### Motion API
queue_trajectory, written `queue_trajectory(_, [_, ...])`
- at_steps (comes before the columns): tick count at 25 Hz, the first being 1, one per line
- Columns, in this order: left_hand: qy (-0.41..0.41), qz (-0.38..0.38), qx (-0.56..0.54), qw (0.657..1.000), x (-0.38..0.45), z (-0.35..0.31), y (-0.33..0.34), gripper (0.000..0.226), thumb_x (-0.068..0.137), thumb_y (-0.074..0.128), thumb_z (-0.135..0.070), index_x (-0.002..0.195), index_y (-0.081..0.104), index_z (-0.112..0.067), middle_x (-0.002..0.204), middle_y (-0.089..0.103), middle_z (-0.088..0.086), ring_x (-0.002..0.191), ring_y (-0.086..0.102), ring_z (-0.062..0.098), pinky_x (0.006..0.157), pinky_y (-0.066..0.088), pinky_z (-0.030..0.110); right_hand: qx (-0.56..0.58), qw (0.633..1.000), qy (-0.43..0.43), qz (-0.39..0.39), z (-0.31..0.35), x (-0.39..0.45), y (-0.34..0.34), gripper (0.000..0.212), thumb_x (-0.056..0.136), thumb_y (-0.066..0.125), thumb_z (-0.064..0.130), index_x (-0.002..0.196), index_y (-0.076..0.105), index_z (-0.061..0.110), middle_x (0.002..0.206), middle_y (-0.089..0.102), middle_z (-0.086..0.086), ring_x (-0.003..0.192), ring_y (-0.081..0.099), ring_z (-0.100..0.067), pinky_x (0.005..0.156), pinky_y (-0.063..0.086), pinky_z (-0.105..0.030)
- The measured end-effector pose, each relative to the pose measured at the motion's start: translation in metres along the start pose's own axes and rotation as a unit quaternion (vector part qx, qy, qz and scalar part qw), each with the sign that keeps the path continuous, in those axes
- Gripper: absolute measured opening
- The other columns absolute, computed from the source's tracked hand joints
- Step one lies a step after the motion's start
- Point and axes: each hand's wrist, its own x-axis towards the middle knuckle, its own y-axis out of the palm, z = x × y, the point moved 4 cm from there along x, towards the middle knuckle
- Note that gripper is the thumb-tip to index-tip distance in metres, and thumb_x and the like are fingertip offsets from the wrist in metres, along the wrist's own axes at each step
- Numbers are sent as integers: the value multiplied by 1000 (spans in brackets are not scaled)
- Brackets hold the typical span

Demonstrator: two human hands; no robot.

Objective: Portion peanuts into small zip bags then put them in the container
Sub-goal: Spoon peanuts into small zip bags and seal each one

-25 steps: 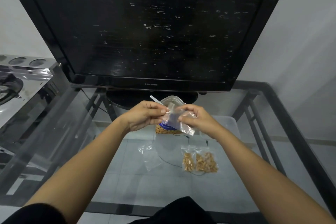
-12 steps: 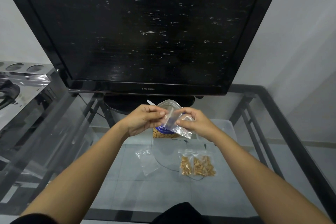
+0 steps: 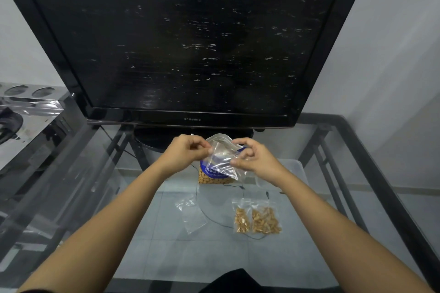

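An empty zip bag (image 3: 222,159) hangs in the air between the two hands, held up in front of the peanut pack (image 3: 213,173) that stands on the glass bench (image 3: 152,257). The left hand (image 3: 184,152) pinches the bag's upper left edge between curled fingers and thumb; the right hand (image 3: 256,158) pinches its right side, fingers curled round the film. The bag's mouth looks to run roughly across from one hand to the other, with the body drooping down and to the right, so both hands are equally close to it and the pull needed to part the lips would be sideways, away from each other. Whether the seal is already open cannot be told, as the clear film is crumpled and glossy. The pack sits directly behind and below the held bag, its top gaping upward, so the peanuts lie just beyond the hands. Nearer the person, two filled bags (image 3: 257,219) lie side by side on the bench to the right, and another empty bag (image 3: 190,215) lies flat to the left of them. A thin black cable (image 3: 214,220) loops between these. A pale container (image 3: 292,169) seems to show through the glass under the right forearm. A large black TV (image 3: 190,38) stands behind everything.
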Motion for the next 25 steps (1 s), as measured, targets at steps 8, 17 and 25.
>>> queue_trajectory(8, [63,-68,107,990,5,-6,-4,5,85,66,-18,88,69,-17,75,68,-4,73,65,8,65,52,14,-22,1000,6,-9,2,-2,-8,58,84,63,8,132,40,31,113,65,-5,107,62,-17,93,51,-33])
queue_trajectory(17, [13,-57,-21,998,6,-11,1,4,83,68,-16,84,71,-14,74,71,7,68,66,7,71,56,23,-330,925,-167,-88,20,2,24,89,68,71,57,141,32,28,145,38,9,138,24,-7,115,-1,-26])
queue_trajectory(25, [2,-17,-64,998,17,-8,4,14,85,65,-19,97,70,-12,81,69,3,66,64,2,56,46,12,-276,920,-234,-152,15,8,13,63,72,61,57,121,58,17,105,64,2,96,57,-6,78,48,-20])
